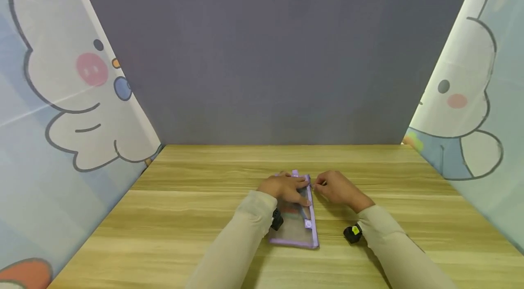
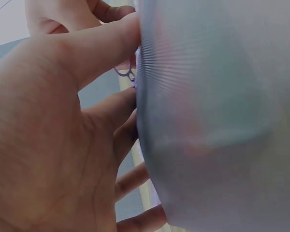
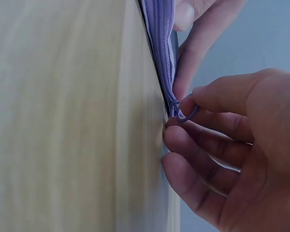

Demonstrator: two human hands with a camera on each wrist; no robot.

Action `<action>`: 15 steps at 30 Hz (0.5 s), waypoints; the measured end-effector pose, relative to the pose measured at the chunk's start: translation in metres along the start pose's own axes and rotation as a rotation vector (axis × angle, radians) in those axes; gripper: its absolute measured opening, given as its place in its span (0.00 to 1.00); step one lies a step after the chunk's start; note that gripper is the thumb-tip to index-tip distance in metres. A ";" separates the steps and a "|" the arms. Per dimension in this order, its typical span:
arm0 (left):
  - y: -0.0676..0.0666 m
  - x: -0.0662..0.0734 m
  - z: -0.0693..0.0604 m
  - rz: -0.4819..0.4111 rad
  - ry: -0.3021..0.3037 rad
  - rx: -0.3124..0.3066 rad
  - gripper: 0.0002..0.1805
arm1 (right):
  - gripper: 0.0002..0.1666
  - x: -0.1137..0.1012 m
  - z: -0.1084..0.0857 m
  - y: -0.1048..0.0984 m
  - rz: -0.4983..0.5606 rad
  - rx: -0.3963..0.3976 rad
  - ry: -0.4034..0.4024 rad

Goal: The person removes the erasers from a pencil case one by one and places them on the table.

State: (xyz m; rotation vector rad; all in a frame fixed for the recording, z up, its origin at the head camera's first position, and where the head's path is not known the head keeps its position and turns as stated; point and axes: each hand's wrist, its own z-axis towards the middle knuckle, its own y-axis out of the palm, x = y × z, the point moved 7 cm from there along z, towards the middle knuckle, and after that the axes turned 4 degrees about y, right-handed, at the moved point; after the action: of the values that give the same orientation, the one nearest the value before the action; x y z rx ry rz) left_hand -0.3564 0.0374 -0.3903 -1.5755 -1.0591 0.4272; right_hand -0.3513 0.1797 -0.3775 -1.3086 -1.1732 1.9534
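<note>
A mesh zip pouch (image 1: 292, 233) with purple edging lies flat on the wooden table. Across its upper part rests my left hand (image 1: 284, 188), fingers spread and fairly straight, pressing near the zipped edge. In the left wrist view, the left thumb (image 2: 106, 43) and fingers touch the pouch's edge, and blurred reddish and green shapes show through the mesh. At the far end of the purple zipper (image 3: 159, 34), my right hand (image 1: 335, 187) pinches the ring-shaped zipper pull (image 3: 189, 115) between thumb and forefinger. The other right fingers are curled below it.
The wooden table (image 1: 184, 216) reaches back to a grey panel (image 1: 282, 52). Cartoon-printed cloths (image 1: 53, 143) hang at both sides. A small black device (image 1: 352, 234) is strapped at the right wrist. A purple tab (image 1: 308, 224) sits on the pouch's near right edge.
</note>
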 end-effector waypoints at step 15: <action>0.003 0.001 0.002 0.085 -0.037 -0.010 0.42 | 0.06 -0.008 -0.003 -0.001 -0.042 0.007 -0.088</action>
State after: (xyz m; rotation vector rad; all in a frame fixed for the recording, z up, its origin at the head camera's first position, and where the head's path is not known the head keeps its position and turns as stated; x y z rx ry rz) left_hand -0.3567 0.0393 -0.3938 -1.6305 -1.0268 0.5113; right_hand -0.3450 0.1745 -0.3736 -1.1952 -1.2241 2.0012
